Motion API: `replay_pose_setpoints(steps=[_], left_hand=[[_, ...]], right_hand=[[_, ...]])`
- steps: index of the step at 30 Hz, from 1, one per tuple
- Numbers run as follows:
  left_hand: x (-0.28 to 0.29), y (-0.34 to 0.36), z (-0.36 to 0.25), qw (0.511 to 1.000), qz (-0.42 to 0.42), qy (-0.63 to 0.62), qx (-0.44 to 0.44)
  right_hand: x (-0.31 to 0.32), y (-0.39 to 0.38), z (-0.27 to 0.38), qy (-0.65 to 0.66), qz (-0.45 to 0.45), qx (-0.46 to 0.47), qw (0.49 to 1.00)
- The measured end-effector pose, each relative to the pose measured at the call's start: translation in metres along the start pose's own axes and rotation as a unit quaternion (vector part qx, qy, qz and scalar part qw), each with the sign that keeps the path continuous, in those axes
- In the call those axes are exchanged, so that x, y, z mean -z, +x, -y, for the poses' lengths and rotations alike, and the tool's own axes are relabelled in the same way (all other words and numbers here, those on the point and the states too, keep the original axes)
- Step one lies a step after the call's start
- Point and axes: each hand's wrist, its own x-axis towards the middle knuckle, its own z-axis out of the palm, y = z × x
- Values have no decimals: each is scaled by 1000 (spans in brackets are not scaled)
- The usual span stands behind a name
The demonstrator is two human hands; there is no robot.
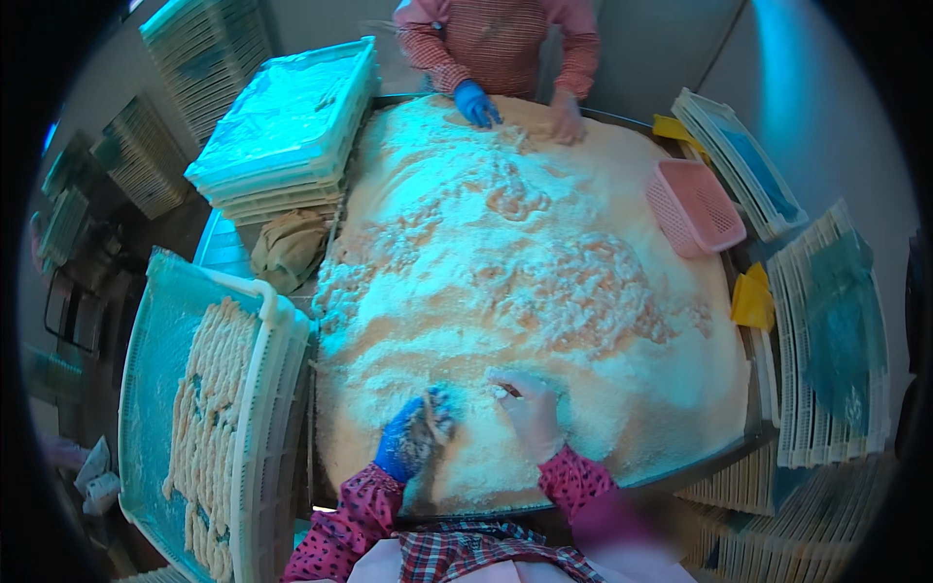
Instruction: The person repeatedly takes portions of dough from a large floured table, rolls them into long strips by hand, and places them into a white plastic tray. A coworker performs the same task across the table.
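My left hand (408,439), in a blue glove dusted with crumbs, is closed around a pale crumb-coated strip (432,418) near the front of the table. To its right is my right hand (533,418) in a whitish glove, fingers curled at the surface of the crumbs; whatever is between them is too small to make out. Under both hands spreads a broad bed of pale crumbs (641,413). Lumpy pieces (583,291) lie heaped and partly buried in its middle. At the left, coated strips (209,408) lie in rows in a lined white tray (141,389).
Across the table a person works in the crumbs with one blue-gloved hand (476,103) and one pale hand (566,119). Stacked trays (282,107) and a brown cloth (290,248) stand at the left. A pink basket (695,209), yellow cloths (752,297) and more trays (831,340) line the right.
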Motion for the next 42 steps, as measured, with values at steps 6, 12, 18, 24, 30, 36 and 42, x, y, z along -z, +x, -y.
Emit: replay_pose_setpoints(steps=[6, 12, 18, 24, 30, 36, 42], left_hand=[[-28, -3, 33, 992, 86, -41, -85], [-72, 17, 86, 884, 260, -185, -342], [-90, -14, 61, 970, 39, -127, -205], [-33, -52, 4, 999, 11, -34, -38], [-55, -94, -55, 975, -97, -80, -186], [2, -118, -72, 970, -98, 1, -223], [3, -122, -64, 947, -219, -3, -234]], right_hand=[[-56, -48, 47, -138, 48, 224, 964], [-56, -30, 55, -183, 4, 245, 952], [-52, -19, 54, -129, -9, 207, 970], [-6, -33, 21, -234, -120, 82, 961], [-17, -37, 10, -76, -1, -4, 997], [-116, 10, 44, -11, 192, 97, 976], [-125, 6, 19, -53, 165, 184, 967]])
